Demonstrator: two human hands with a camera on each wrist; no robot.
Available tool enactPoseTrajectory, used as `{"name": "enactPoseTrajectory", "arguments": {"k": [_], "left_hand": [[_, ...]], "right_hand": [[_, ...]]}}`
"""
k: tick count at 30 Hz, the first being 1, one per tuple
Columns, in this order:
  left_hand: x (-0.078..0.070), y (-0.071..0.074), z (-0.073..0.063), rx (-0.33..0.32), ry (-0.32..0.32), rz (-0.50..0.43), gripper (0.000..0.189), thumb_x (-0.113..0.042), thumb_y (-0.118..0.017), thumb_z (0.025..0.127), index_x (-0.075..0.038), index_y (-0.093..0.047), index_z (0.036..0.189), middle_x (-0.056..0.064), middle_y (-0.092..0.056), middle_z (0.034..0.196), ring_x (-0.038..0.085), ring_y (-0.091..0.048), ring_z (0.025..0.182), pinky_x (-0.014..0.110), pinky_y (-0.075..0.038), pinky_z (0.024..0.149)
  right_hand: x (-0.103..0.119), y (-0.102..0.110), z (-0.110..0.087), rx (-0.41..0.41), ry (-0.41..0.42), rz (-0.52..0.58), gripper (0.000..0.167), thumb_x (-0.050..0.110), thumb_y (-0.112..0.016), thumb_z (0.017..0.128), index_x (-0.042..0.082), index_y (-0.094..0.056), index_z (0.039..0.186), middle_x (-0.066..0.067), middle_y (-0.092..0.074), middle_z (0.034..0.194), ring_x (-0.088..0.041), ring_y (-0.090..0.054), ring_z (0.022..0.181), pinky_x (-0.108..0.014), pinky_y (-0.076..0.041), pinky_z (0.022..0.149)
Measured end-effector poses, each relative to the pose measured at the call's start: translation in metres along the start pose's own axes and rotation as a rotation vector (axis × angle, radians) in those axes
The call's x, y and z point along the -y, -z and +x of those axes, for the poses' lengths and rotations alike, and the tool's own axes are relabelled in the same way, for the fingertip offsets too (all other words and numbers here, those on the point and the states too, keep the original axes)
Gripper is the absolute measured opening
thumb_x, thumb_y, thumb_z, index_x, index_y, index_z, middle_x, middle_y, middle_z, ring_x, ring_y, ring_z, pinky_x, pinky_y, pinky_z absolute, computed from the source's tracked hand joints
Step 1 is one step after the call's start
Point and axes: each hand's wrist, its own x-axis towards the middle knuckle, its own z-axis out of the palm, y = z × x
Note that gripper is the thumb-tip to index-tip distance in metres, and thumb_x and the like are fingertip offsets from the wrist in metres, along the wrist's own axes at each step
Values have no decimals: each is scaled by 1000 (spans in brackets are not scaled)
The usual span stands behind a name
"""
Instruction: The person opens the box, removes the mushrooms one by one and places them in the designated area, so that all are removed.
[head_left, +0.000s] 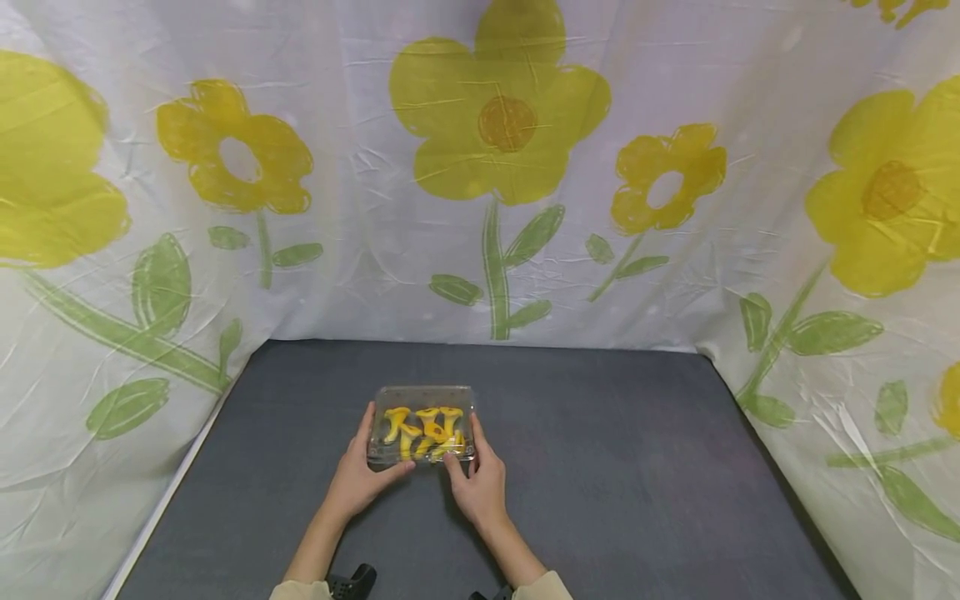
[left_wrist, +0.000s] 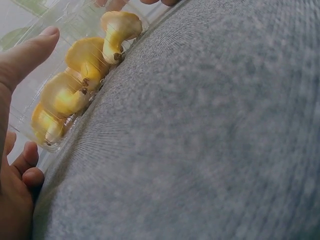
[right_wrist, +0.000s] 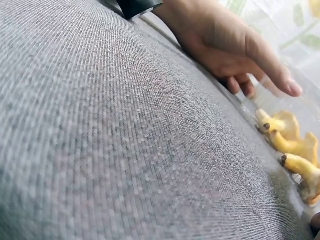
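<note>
A clear plastic clamshell box [head_left: 423,395] stands on the dark cloth-covered table, with several yellow chanterelle mushrooms [head_left: 435,429] inside; its lid looks closed. My left hand [head_left: 358,479] holds the box's left side, fingers along that side and thumb at the near edge. From the right, my right hand [head_left: 482,485] holds it in the same way, thumb by the near corner. The left wrist view shows the mushrooms [left_wrist: 86,56] through the clear wall, beside my left thumb. In the right wrist view my left hand [right_wrist: 225,47] appears across the box; only a fingertip of my right hand shows.
Dark grey cloth covers the table [head_left: 637,467]. Around its back and sides hangs a white curtain [head_left: 360,250] printed with yellow flowers. Black straps or devices [head_left: 352,582] sit at both wrists, below pale sleeves [head_left: 300,591].
</note>
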Motion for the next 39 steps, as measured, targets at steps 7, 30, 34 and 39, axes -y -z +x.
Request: {"name": "enactPoseTrajectory", "arguments": {"k": [7, 30, 34, 39], "left_hand": [[0, 1, 0, 9, 0, 0, 126, -43, -90, 84, -20, -4, 173, 24, -18, 174, 54, -23, 155, 75, -24, 118], [-1, 1, -2, 24, 4, 1, 128, -45, -89, 85, -20, 0, 173, 23, -14, 175, 53, -22, 156, 74, -25, 118], [-1, 1, -2, 25, 5, -6, 128, -45, -89, 85, -20, 0, 173, 22, -13, 176, 52, -22, 156, 74, -25, 118], [-2, 1, -2, 24, -5, -14, 127, -45, -89, 86, -21, 0, 173, 22, -13, 176, 53, -24, 155, 74, -26, 117]], "right_hand": [[-1, 0, 1, -15, -19, 25, 71, 15, -76, 95, 7, -49, 160, -4, -49, 69, 3, -32, 53, -16, -32, 53], [1, 3, 5, 72, -146, 44, 62, 9, -61, 105, 17, -44, 164, 8, -38, 59, 1, -31, 51, -20, -32, 53], [5, 4, 6, 91, -194, 71, 62, 10, -60, 105, 18, -42, 165, -6, -65, 87, -3, -32, 52, -25, -36, 57], [9, 6, 8, 75, -202, 84, 58, 8, -54, 106, 17, -44, 163, -7, -61, 147, -12, -50, 77, -30, -44, 81]]}}
